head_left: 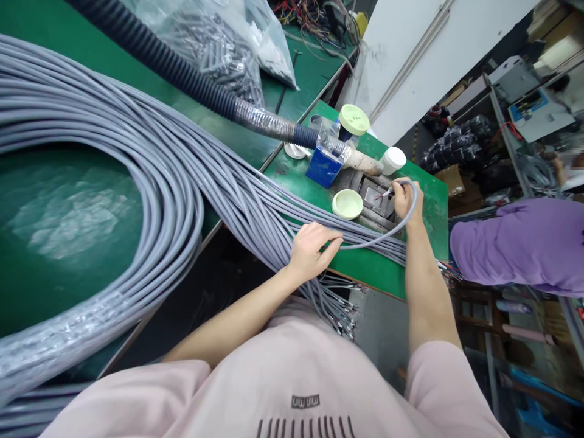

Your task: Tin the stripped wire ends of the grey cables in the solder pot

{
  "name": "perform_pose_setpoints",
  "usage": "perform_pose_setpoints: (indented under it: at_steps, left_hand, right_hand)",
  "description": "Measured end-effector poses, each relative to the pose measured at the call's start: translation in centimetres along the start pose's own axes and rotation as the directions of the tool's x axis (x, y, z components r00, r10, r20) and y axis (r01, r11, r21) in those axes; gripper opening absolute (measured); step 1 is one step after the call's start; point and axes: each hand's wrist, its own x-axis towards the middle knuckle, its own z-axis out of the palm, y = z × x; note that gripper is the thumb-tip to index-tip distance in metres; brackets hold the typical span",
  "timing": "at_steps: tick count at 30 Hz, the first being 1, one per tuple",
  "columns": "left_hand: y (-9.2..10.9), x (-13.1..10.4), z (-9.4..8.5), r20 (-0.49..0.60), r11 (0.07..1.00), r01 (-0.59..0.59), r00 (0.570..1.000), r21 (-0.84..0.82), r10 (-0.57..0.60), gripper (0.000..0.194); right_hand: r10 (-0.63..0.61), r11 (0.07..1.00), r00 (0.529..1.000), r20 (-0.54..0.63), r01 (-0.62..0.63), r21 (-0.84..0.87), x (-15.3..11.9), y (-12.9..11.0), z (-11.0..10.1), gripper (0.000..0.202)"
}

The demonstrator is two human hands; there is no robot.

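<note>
pale pink shirt (310,365) fills the foreground. beyond it, a thick bundle of grey cables (168,170) runs from the left onto the green bench (431,194), where a corrugated dark hose (191,76) reaches past a blue box (322,170). one grey cable (415,198) arcs out from the right hand (405,202) and bends back alongside the bundle to the left hand (314,248). the right hand, nearer the bared end, has thumb and fingers pinched together on the cable just behind it; the left thumb and forefinger sit nearly together at the cable's lower stretch, though whether they grip it cannot be told. leftward from the right fingertips, tilting slightly toward the shirt, the end's long axis lies over a small square metal pan (371,193), thin wires (385,194) outermost.
</note>
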Motion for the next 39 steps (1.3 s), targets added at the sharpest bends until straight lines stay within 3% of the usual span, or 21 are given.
perform_pose_setpoints:
  at_steps: [3,7,10,12,14,17,20,24,32,39]
  left_hand:
    - [0.0,0.0,0.0,-0.006,1.000,-0.006,1.000,-0.004,0.006,0.012]
    - [-0.1,0.1,-0.1,-0.006,0.999,-0.001,1.000,-0.039,0.001,0.011]
    - [0.2,0.2,-0.2,0.000,0.985,0.042,0.999,-0.170,-0.043,0.014]
    - [0.9,0.1,-0.1,0.054,0.935,0.141,0.990,-0.325,-0.131,0.019]
    - [2.0,-0.2,0.1,0.220,0.818,0.308,0.949,-0.485,-0.227,0.029]
    - [3.8,-0.8,0.5,0.510,0.557,0.565,0.817,-0.609,-0.270,0.049]
    - [5.1,-1.2,0.5,0.604,0.421,0.669,0.740,-0.612,-0.296,0.058]
    - [5.5,-1.3,0.2,0.615,0.443,0.679,0.728,-0.585,-0.304,0.053]
    - [5.0,-1.8,0.3,0.567,0.604,0.536,0.807,-0.589,-0.163,0.049]
    - [5.2,-1.8,0.1,0.548,0.643,0.466,0.832,-0.608,-0.083,0.046]
  right_hand:
    - [-0.013,0.999,0.998,-0.063,0.015,0.029,-0.9,-1.6,-2.1,0.020]
    - [-0.084,0.988,0.980,-0.178,0.104,0.110,-4.3,-6.0,-6.3,0.022]
    - [-0.198,0.957,0.957,-0.210,0.236,0.171,-7.9,-9.4,-8.8,0.020]
    - [-0.325,0.916,0.922,-0.212,0.362,0.173,-10.5,-10.9,-9.7,0.025]
    - [-0.460,0.864,0.872,-0.167,0.483,0.145,-12.9,-11.7,-10.2,0.033]
    - [-0.566,0.813,0.820,-0.080,0.572,0.106,-16.1,-12.5,-10.4,0.037]
    - [-0.615,0.785,0.788,-0.024,0.615,0.081,-18.5,-13.1,-10.5,0.032]
    - [-0.602,0.797,0.798,0.010,0.600,0.076,-20.6,-13.5,-10.6,0.033]
    - [-0.534,0.840,0.846,0.013,0.528,0.125,-22.3,-13.1,-10.0,0.041]
    - [-0.527,0.840,0.849,-0.024,0.526,0.135,-22.9,-12.9,-9.4,0.043]
